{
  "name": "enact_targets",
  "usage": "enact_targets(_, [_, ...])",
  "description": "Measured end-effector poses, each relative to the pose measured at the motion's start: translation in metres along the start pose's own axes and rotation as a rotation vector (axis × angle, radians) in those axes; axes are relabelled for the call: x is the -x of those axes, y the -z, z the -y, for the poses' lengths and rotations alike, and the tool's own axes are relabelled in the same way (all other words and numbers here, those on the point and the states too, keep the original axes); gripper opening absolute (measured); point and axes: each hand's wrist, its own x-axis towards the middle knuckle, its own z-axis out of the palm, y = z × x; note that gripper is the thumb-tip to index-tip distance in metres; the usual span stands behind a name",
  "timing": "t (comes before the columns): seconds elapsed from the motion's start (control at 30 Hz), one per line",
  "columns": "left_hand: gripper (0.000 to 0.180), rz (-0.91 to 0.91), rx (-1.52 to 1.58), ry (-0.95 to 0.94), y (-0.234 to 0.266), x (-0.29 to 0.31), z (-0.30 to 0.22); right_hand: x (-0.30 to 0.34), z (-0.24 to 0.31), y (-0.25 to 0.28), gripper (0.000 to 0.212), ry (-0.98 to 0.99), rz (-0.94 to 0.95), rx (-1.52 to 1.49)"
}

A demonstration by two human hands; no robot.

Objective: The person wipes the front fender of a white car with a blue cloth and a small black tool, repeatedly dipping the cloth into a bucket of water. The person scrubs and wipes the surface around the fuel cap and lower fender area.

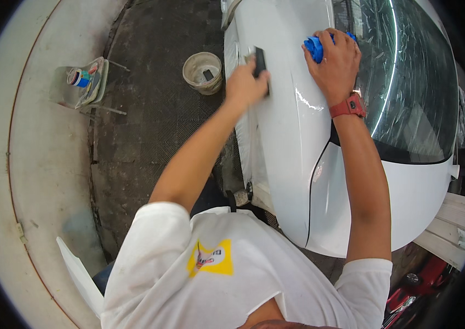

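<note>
My left hand (244, 84) is closed around a black sanding block (260, 61), slightly blurred, against the side of a white car body (282, 126). Its fingers are partly hidden behind the block. Farther right, my right hand (335, 64) grips a crumpled blue cloth (313, 49) on the white panel beside the dark rear glass (402, 82). Some of the cloth pokes out past the fingers on both sides. A red watch (348, 106) is on my right wrist. Wet-looking glints show on the panel between my hands.
A dirty whitish bucket (189, 70) with a dark block inside stands on the dark floor (155, 109), left of the car. Farther left, a chair (99, 82) bears a tin (79, 77). A pale wall (40, 137) runs along the left; a red object (421, 282) lies lower right.
</note>
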Motion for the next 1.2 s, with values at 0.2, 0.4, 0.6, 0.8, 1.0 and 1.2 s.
enact_targets(0.2, [0.066, -0.139, -0.038, -0.051, -0.009, -0.024, 0.018, -0.006, 0.000, 0.001, 0.034, -0.004, -0.008, -0.002])
enact_targets(0.4, [0.068, -0.119, -0.080, -0.186, -0.017, 0.006, 0.007, -0.005, -0.001, 0.001, 0.034, -0.002, -0.012, 0.020])
enact_targets(0.6, [0.068, 0.023, 0.064, 0.058, 0.008, -0.037, 0.011, -0.005, -0.001, 0.001, 0.034, -0.012, -0.001, -0.004])
enact_targets(0.8, [0.072, -0.101, -0.150, -0.154, -0.018, 0.013, 0.000, -0.004, -0.003, -0.003, 0.035, -0.002, -0.019, 0.021])
enact_targets(1.0, [0.075, 0.006, 0.019, 0.027, 0.002, -0.009, 0.008, -0.003, -0.001, -0.001, 0.035, -0.005, -0.028, 0.009])
enact_targets(1.2, [0.075, -0.075, -0.149, -0.235, -0.026, 0.067, -0.006, -0.005, -0.005, -0.004, 0.035, -0.003, -0.038, 0.021])
